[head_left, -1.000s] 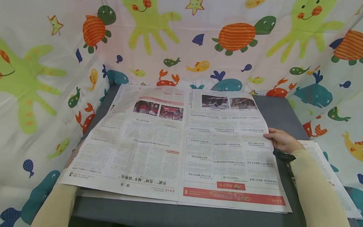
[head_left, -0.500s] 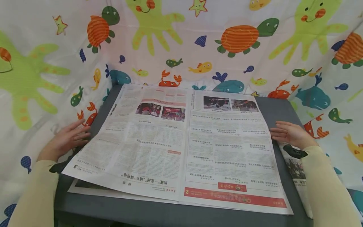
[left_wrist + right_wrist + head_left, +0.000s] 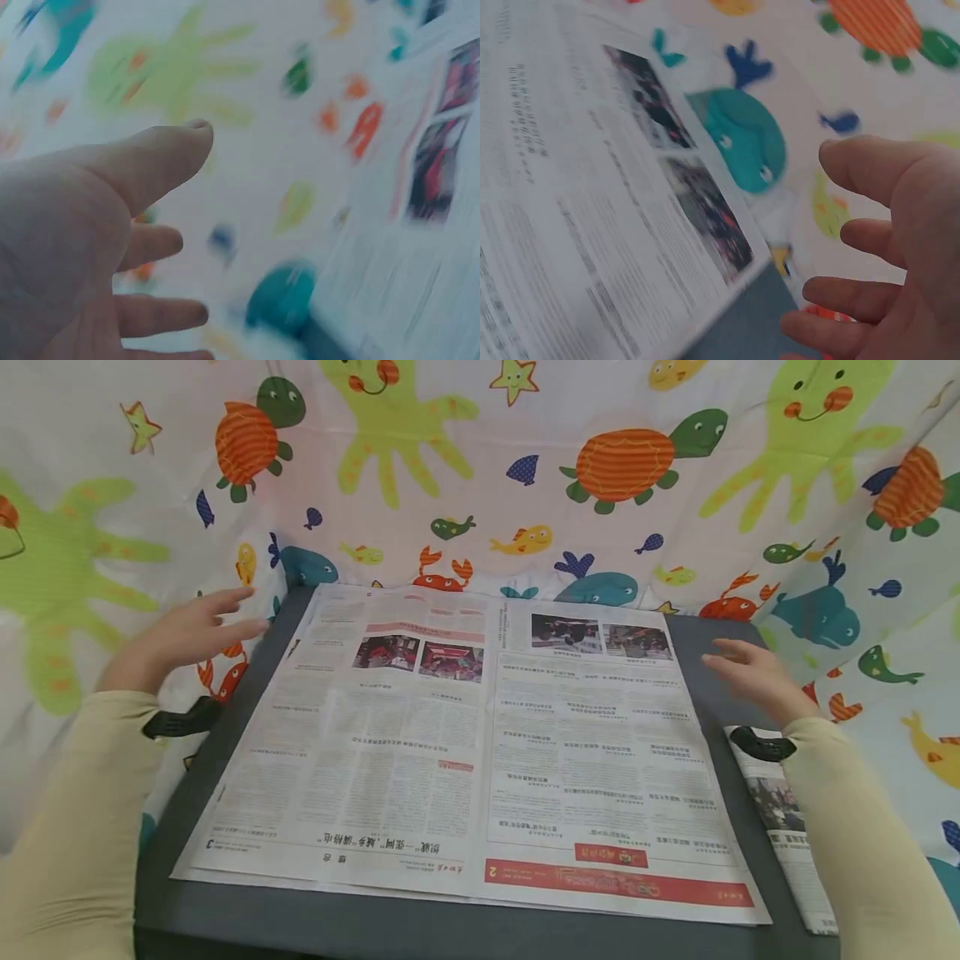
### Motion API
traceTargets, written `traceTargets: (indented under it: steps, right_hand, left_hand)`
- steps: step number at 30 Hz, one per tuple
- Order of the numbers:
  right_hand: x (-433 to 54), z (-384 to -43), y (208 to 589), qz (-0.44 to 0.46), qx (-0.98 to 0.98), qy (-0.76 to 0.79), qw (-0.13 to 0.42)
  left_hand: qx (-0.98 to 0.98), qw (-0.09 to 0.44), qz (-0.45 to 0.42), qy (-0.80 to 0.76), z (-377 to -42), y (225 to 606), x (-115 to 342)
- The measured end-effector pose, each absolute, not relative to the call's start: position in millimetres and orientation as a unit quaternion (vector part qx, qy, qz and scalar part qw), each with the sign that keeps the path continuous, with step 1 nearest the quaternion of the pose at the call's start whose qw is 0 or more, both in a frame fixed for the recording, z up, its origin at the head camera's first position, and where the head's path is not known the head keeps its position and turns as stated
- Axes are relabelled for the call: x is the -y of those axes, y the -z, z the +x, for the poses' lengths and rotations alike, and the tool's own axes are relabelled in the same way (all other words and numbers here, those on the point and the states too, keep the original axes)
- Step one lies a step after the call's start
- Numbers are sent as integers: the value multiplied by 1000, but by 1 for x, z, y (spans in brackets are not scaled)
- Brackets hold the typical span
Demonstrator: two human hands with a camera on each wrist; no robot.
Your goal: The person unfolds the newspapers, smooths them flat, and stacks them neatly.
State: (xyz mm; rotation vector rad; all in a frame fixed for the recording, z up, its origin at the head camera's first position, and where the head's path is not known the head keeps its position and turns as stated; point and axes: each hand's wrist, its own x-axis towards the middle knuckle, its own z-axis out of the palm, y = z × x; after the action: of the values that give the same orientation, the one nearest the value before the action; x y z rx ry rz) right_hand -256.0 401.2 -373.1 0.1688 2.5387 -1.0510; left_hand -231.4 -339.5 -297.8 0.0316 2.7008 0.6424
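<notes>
An open newspaper lies spread on the grey table, its print upside down in the head view. My left hand hovers off its left side, fingers extended and holding nothing; in the left wrist view the left hand has thumb and fingers spread apart. My right hand is raised beyond the paper's right edge, apart from it. From the right wrist view, the right hand has loosely extended fingers with nothing between them, and the newspaper's corner photos show beside it.
A folded newspaper lies at the table's right side, partly behind the right forearm. A curtain printed with sea animals hangs around the back and both sides. Black bands circle the wrists.
The right hand has let go of the newspaper's right edge and lifted away. The left hand has come out from under the left page and risen; that page now lies flatter.
</notes>
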Motion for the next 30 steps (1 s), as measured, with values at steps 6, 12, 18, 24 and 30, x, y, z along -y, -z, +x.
traceTargets:
  steps: [6, 12, 18, 24, 30]
  right_hand:
    - [-327, -263, 376, -18, -945, 264, 191]
    - [-264, -257, 418, -124, -960, 183, 171]
    - [-226, -247, 457, -186, -960, 136, 158]
    - [-213, -241, 471, -201, -959, 136, 145]
    - [-206, -237, 479, -187, -961, 127, 159]
  left_hand:
    - [-958, 185, 93, -198, -259, 342, 225]
    - [-960, 206, 109, -155, -263, 410, 142]
    - [-962, 224, 99, -122, -254, 453, 128]
    - [-960, 231, 73, -141, -249, 467, 142]
    - [-960, 225, 74, -151, -250, 473, 148]
